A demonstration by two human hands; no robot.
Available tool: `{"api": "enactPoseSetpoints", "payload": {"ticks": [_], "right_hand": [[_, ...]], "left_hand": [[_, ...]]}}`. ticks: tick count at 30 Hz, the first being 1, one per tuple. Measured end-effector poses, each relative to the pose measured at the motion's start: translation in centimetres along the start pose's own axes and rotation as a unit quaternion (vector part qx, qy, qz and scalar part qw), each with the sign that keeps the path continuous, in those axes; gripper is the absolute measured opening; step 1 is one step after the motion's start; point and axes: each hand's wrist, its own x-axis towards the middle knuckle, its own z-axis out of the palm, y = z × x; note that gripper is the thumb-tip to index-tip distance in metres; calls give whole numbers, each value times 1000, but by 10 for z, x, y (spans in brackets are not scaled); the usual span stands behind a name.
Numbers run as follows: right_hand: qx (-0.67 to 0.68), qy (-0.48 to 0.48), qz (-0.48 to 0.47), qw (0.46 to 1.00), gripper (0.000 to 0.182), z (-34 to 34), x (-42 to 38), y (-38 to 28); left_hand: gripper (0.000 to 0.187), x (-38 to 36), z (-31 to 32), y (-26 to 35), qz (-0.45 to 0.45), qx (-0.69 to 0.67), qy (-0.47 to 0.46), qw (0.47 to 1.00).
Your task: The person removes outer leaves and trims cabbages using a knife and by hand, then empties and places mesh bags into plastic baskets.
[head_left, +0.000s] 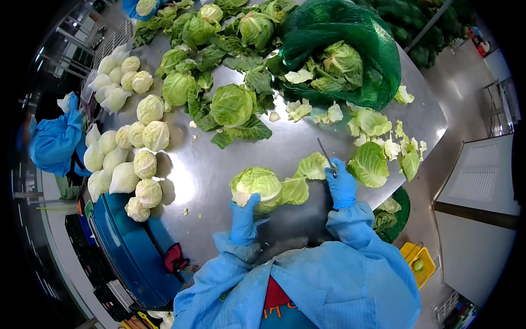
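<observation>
Left hand (pixel 244 223): grip pinching cabbage (pixel 259 183)
Right hand (pixel 341 185): grip curled round knife (pixel 324 151)
Net (pixel 378 60): on worktop (pixel 298 137)

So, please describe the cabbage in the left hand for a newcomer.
On the metal table, look to the near side, where the blue-gloved left hand holds this cabbage. Unlike its neighbours, it has pale leaves stretching sideways toward the right hand.

Orange lettering (pixel 278 310) across chest of wearer's shirt (pixel 293 322), partly covered by open blue coat (pixel 339 279); slanted, cut off, no whole word legible; no other text, number or sign readable
</observation>
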Motion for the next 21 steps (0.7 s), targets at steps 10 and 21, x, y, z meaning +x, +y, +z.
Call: {"api": "enactPoseSetpoints", "payload": {"ticks": [10,21], "right_hand": [[232,-169,-97,953,56,-39,-23,-78],[63,-51,-206,975,67,-26,-46,-71]], "left_hand": [[119,26,-7,15,198,336,-219,895],[113,40,31,-21,408,467,-89,779]]}}
